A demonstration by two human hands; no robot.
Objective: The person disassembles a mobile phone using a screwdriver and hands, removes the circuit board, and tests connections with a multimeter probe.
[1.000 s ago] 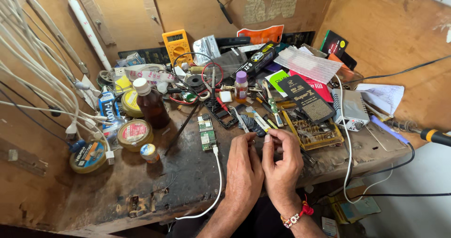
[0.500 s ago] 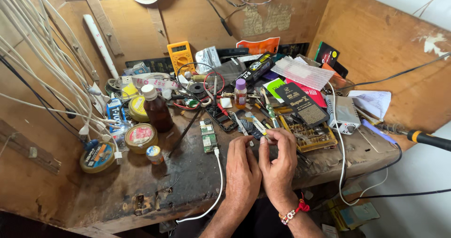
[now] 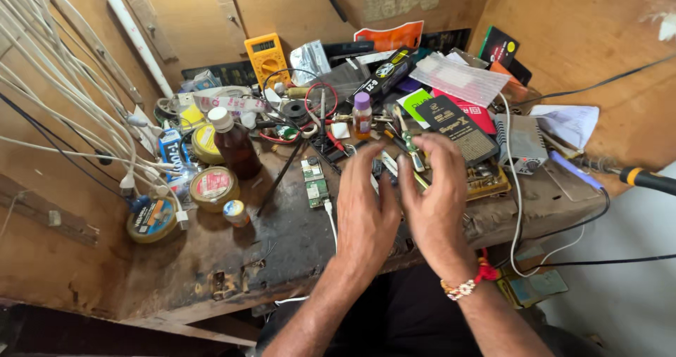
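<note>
A worn, dark-stained wooden workbench (image 3: pixel 232 258) carries clutter: 1 brown bottle (image 3: pixel 234 146), 1 yellow multimeter (image 3: pixel 267 58), a green circuit board (image 3: pixel 315 181) with a white cable (image 3: pixel 330 213), round tins (image 3: pixel 213 186), a small purple-capped bottle (image 3: pixel 362 115) and tangled wires.

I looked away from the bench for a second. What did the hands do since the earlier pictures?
Both hands opened up: the left hand and right hand, earlier pinched together over something small, now hover with fingers spread and nothing visibly gripped. The green circuit board, brown bottle and yellow multimeter stayed put.
</note>
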